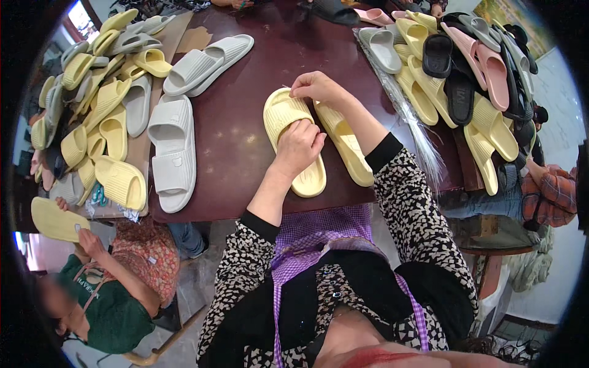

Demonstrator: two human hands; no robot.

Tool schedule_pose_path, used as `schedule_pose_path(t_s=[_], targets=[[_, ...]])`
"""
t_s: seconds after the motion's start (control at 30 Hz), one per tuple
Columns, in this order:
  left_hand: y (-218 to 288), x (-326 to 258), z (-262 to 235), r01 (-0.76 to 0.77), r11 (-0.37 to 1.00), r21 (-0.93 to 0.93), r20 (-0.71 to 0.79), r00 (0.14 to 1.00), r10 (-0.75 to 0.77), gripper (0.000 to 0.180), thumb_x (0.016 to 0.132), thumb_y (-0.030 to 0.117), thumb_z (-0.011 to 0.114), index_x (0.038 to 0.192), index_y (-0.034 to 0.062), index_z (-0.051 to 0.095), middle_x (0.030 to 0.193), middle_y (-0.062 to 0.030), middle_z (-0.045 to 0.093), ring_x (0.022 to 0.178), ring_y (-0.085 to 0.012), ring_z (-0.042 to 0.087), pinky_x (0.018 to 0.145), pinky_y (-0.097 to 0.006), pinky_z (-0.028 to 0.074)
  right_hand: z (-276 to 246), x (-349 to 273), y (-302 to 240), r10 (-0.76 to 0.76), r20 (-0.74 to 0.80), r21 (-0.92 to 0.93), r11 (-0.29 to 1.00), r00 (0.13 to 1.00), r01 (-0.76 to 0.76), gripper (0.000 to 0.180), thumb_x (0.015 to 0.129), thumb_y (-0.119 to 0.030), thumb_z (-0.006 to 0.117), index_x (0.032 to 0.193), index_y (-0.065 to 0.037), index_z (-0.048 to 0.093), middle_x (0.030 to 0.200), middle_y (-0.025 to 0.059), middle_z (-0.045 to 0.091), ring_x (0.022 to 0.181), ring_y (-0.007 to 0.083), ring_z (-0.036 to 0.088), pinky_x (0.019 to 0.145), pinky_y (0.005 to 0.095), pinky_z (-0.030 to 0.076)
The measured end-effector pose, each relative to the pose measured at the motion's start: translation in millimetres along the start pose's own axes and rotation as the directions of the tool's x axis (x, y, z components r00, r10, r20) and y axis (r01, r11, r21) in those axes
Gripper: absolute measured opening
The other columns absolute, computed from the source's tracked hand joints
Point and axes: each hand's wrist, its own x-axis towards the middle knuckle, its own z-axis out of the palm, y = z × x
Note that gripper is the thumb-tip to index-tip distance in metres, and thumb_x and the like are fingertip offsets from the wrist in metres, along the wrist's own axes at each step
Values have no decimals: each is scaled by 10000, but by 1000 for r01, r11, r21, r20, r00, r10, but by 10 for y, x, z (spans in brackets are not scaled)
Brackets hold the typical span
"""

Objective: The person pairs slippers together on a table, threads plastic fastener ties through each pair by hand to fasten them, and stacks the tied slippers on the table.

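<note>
A pale yellow slipper (310, 181) with a ribbed strap lies on the dark red table in front of me, toe pointing away. My left hand (299, 146) is closed at the foot opening, its curled fingers gripping the strap's rear edge. Over the slipper's toe end, my right hand (319, 87) bends inward with its fingertips pinched together; whatever they pinch is too small to make out. Just right of it, partly under my right forearm, rests a second yellow slipper (351, 150).
Grey slippers (173, 184) lie left of my work on the table (236, 153). Heaped slippers (110, 101) cover the left side; more slippers (429, 73) and a bundle of clear strands (420, 141) are at right. A co-worker (110, 300) at lower left holds a yellow sole (55, 219).
</note>
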Motion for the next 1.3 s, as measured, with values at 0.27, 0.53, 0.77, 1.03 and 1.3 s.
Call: schedule_pose_path(t_s=[0.27, 0.53, 0.77, 1.03, 1.3], targets=[[-37, -15, 32, -13, 999, 52, 0, 1000, 13, 93, 733, 104, 653, 738, 39, 587, 750, -93, 553, 754, -259, 569, 684, -365, 481, 33, 6, -79, 37, 21, 78, 996, 999, -39, 129, 782, -110, 651, 851, -2, 667, 767, 10, 630, 726, 87, 552, 665, 232, 445], [-25, -20, -13, 3, 1000, 23, -10, 1000, -2, 85, 742, 86, 645, 783, 27, 599, 759, -101, 564, 759, -273, 576, 682, -375, 484, 172, 66, -142, -56, -67, -180, 983, 996, 43, 129, 784, -114, 640, 844, -1, 650, 740, 35, 612, 690, 101, 540, 627, 247, 439], [90, 15, -75, -24, 999, -25, -48, 999, 22, 105, 768, 31, 617, 870, 7, 625, 796, -117, 590, 717, -280, 590, 645, -361, 494, -209, -207, 75, 105, -265, 505, 862, 958, 46, 92, 818, -92, 628, 843, -4, 615, 783, 58, 622, 673, 128, 558, 632, 259, 469], [301, 164, -174, 113, 985, -128, -241, 960, -142, 163, 795, 18, 567, 946, 32, 626, 907, -112, 641, 793, -261, 642, 671, -314, 521, -336, -745, 171, 78, -320, 584, 801, 944, 132, 56, 835, -61, 615, 861, -11, 614, 815, 59, 626, 705, 126, 574, 672, 247, 478], [122, 948, 172, 327, 941, -88, 123, 941, -315, 248, 797, 109, 591, 1022, 11, 622, 949, -175, 656, 861, -278, 648, 726, -357, 512, -290, -954, 259, -112, -433, 436, 843, 894, 317, 78, 820, -50, 626, 875, 6, 627, 800, 33, 626, 728, 95, 566, 675, 233, 462]])
